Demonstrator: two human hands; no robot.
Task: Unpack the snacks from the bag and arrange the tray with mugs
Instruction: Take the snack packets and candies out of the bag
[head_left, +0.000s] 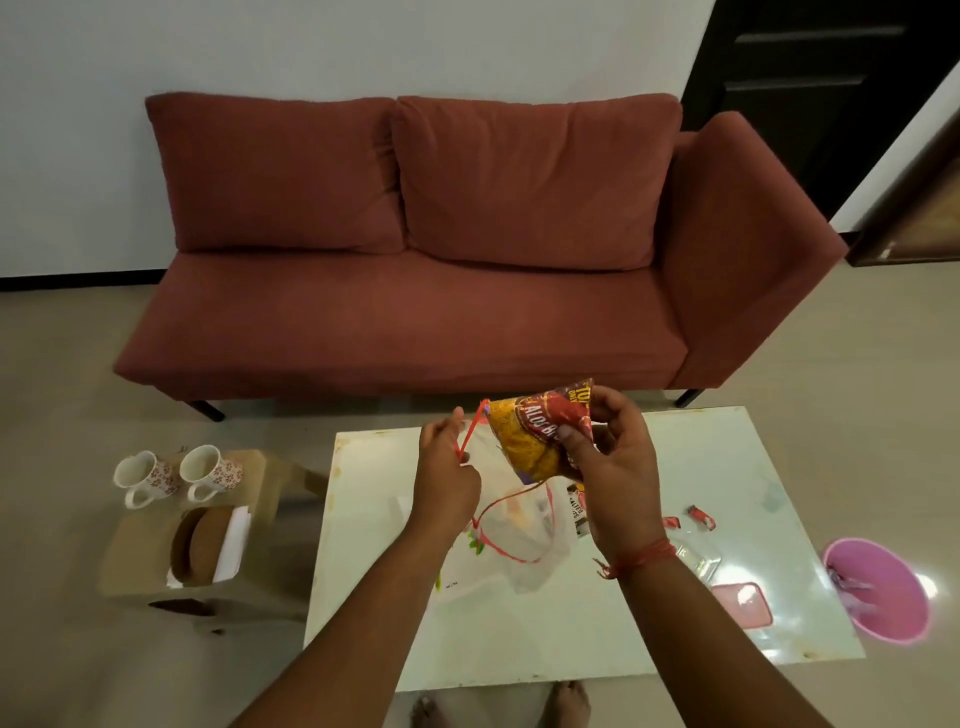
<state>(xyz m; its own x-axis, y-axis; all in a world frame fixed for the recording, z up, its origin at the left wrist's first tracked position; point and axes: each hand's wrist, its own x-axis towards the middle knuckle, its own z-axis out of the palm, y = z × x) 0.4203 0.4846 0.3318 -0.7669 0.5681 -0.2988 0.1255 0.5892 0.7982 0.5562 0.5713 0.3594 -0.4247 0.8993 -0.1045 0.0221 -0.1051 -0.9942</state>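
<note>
My right hand grips a red and yellow snack packet by its top, held above the white table. A thin red strip torn off the packet's edge is pinched in my left hand. Under my hands lies a clear plastic bag with red handles, and another packet shows beside it. Two white mugs with red flowers stand on a low stool at the left, next to a brown round tray.
A red sofa stands behind the table. A pink bowl sits on the floor at the table's right edge. A pink flat object, a clear wrapper and small red scraps lie on the table's right side. My bare feet show below.
</note>
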